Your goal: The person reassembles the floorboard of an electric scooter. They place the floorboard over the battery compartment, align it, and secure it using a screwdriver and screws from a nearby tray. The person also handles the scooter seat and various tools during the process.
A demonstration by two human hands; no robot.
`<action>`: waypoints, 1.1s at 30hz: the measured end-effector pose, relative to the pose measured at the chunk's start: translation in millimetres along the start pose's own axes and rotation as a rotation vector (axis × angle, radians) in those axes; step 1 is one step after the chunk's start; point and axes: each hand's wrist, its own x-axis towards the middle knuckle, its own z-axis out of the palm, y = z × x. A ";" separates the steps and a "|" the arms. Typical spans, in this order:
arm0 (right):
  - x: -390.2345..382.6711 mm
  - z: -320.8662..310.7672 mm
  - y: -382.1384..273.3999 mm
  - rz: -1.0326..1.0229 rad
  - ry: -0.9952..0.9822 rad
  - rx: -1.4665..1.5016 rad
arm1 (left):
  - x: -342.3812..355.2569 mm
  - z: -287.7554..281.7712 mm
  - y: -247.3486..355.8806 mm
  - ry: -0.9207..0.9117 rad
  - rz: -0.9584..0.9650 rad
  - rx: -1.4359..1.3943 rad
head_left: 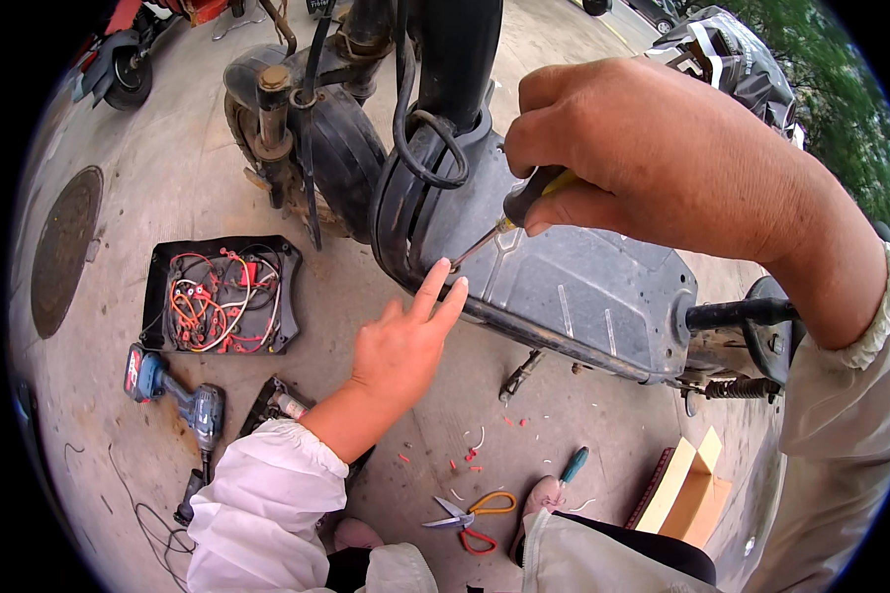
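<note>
My right hand (623, 158) is closed round the dark and yellow handle of a screwdriver (520, 203). Its thin shaft slants down to the left, and the tip meets the near front edge of a scooter's grey metal floor plate (564, 282). Right beside that tip, two fingers of my left hand (405, 346) stretch out and touch the black frame edge; the other fingers are partly hidden. Above the plate rises the thick black steering column (455, 59), with a loop of black cable (462, 173) hanging at its base.
A black tray of tangled wires (292, 296) lies on the ground at left, above a cordless driver (198, 405). Near my shoes are scissors with orange and red handles (489, 504), a green-handled tool (576, 463), coloured scraps and an open cardboard box (697, 509). The front wheel (351, 143) stands at upper left.
</note>
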 end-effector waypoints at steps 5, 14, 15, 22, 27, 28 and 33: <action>-4.7 -0.4 2.9 0.071 0.089 0.220 | -1.5 2.5 -2.5 -0.003 -0.004 0.072; -11.0 11.9 -0.3 0.188 0.200 0.207 | -7.7 5.3 -0.5 -0.028 -0.024 0.061; -11.5 9.6 -3.8 0.216 0.191 0.274 | -8.8 5.8 -1.1 -0.038 -0.029 0.051; -22.7 6.4 3.5 0.104 0.105 0.158 | -8.2 3.1 0.2 -0.083 -0.044 0.035; -20.7 0.6 -5.6 0.129 0.165 0.230 | -11.3 1.6 -5.3 -0.127 -0.052 0.070; -23.0 -0.4 -7.5 0.042 0.183 0.264 | -10.9 1.9 -3.9 -0.127 -0.050 0.056; -22.9 -8.0 -12.2 0.196 0.006 0.147 | -10.9 1.6 -0.2 -0.113 -0.045 -0.012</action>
